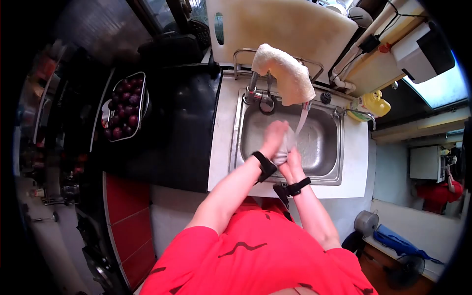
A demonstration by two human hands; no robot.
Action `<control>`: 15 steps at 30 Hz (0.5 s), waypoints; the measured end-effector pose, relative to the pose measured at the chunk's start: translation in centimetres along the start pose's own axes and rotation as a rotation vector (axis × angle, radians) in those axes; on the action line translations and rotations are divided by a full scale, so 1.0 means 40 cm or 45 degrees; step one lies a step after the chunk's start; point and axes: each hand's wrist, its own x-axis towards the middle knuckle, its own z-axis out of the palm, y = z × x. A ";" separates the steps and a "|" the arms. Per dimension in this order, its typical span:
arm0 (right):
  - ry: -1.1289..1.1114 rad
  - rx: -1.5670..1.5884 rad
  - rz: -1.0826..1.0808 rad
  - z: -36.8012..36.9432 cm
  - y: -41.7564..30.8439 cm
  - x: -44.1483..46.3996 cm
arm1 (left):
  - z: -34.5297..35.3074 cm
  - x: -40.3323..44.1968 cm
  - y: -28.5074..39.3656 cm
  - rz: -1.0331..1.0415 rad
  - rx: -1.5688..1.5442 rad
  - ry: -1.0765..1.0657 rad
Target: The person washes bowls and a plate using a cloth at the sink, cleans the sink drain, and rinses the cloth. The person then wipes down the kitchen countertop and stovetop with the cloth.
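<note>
Over the steel sink [250,129] both hands hold a whitish cloth-like item [281,156]. My left hand [276,136] grips it from the upper left, with the fingers wrapped round it. On its lower right side, my right hand [294,161] is closed on the same item. Water [302,121] runs from the faucet [307,105] just right of the item. A pale fluffy cloth [285,73] hangs over the faucet's neck above the hands. Parts of the fingers are hidden behind the item.
A tray of dark red fruit [126,106] lies on the black counter [182,123] to the left. Behind the sink leans a large cutting board [282,29]. A yellow bottle [369,104] and a small tap [339,113] are at the right.
</note>
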 end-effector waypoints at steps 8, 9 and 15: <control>-0.338 0.007 0.046 -0.012 -0.119 0.033 | -0.085 -0.042 0.115 -0.575 -1.235 -0.315; -0.319 0.004 0.093 -0.015 -0.140 0.020 | -0.075 -0.038 0.101 -0.511 -1.071 -0.242; -0.158 0.240 0.115 -0.046 -0.175 0.023 | 0.015 -0.109 0.137 0.484 -0.060 0.088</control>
